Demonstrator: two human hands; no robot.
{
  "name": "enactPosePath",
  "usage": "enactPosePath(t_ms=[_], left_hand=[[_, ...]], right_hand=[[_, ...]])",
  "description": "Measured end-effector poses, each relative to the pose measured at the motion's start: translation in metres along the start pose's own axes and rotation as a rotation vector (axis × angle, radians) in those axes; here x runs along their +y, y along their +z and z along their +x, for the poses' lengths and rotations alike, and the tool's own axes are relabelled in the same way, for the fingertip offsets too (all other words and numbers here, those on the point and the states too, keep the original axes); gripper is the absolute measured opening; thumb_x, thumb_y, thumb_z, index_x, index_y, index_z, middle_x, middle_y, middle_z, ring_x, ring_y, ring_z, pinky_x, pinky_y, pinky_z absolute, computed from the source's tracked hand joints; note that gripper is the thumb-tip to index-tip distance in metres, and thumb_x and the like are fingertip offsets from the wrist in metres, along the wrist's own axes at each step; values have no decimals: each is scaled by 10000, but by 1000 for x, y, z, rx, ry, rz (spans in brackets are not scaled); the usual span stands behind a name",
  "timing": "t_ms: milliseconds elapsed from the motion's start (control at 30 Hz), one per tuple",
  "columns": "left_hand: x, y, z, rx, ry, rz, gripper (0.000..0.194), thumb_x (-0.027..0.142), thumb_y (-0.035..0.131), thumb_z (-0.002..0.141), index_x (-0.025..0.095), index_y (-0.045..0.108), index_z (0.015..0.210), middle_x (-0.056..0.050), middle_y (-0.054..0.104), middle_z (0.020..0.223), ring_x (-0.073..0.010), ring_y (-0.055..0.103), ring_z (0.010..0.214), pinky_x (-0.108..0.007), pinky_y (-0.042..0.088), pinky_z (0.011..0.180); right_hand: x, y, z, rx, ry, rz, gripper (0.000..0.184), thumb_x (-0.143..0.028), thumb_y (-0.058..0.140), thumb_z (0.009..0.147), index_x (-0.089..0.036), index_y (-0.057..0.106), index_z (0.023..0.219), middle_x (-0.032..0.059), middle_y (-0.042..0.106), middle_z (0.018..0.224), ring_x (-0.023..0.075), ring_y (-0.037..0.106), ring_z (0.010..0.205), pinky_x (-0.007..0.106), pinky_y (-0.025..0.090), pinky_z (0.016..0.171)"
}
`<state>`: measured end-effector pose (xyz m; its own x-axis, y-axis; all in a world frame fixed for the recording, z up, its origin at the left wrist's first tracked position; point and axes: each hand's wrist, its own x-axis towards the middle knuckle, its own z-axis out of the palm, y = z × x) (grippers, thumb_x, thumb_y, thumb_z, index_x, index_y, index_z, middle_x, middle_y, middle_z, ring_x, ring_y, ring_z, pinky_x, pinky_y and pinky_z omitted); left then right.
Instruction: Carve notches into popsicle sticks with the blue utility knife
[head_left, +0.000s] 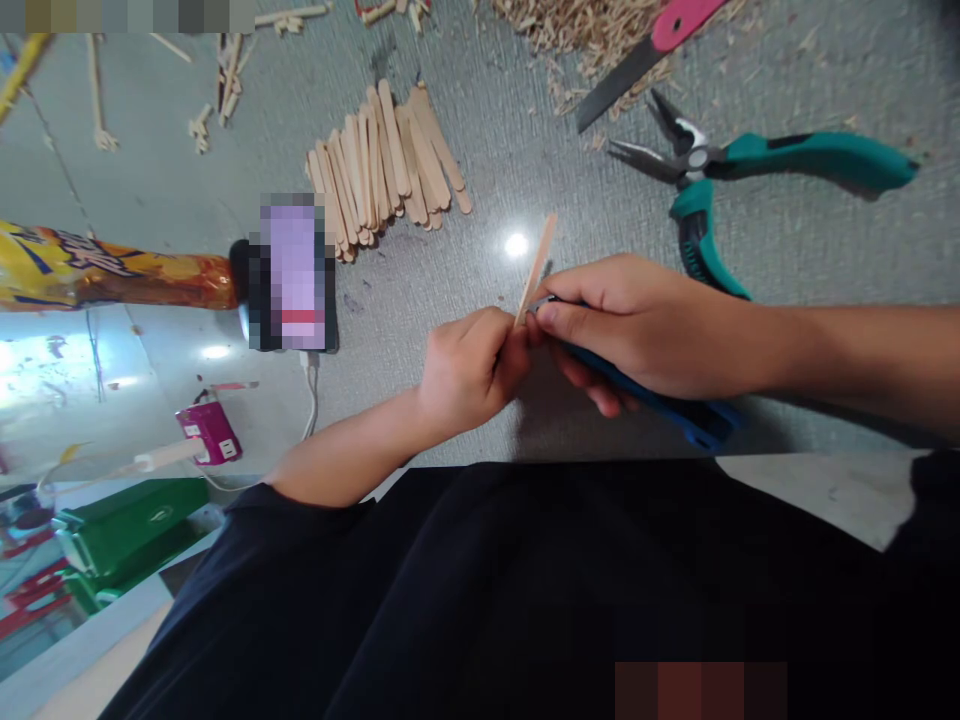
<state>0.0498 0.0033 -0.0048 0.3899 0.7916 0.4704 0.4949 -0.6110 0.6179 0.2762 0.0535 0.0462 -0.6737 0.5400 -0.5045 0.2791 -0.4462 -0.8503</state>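
Observation:
My left hand (474, 368) is closed around the lower end of a wooden craft stick (538, 265), which tilts up and to the right over the table. My right hand (637, 325) grips a blue utility knife (637, 385), its handle pointing down and right under the palm. The short metal blade end is right at the stick, close to my left fingers. Whether the blade touches the wood is hard to make out. Fingers of both hands meet at that spot.
A pile of craft sticks (375, 165) lies beyond my left hand, near a phone (296, 270) propped by a bottle (120, 270). Open teal pliers (697, 160), a pink-handled blade (637, 70) and wood shavings (577, 25) lie farther right. A purple power adapter (210, 432) sits at left.

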Motion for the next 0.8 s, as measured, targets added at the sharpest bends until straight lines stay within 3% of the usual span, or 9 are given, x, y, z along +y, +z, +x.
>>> enactPosePath(t_ms=[167,267,567,800], left_hand=[[4,-6,4,-34,-154,-288,380,287,572,1266,232,622,894,30,679,697,-87,602,575,-262,438,553],[5,-6,6,-41,-158,-390,405,315,554,1275,236,627,884,31,664,676,-92,588,546,-267,447,539],[4,1,4,84,-103,-210,345,249,652,1225,206,650,883,42,667,667,-60,573,548,-224,378,545],[6,1,7,97,-62,-78,370,235,636,1221,192,676,855,17,745,697,-60,609,557,-228,383,545]], right_hand=[[2,-2,-3,-21,-105,33,415,-233,634,1233,-239,607,819,-49,678,598,117,639,392,256,419,410],[4,-3,-2,-64,-165,34,401,-243,641,1227,-235,623,826,-40,696,627,116,635,403,252,420,404],[4,2,1,94,-160,64,292,-131,586,1197,-197,723,948,-47,727,751,102,675,400,226,435,341],[7,0,3,99,-189,28,316,-105,590,1178,-199,780,943,-72,669,643,83,616,385,193,410,359]])
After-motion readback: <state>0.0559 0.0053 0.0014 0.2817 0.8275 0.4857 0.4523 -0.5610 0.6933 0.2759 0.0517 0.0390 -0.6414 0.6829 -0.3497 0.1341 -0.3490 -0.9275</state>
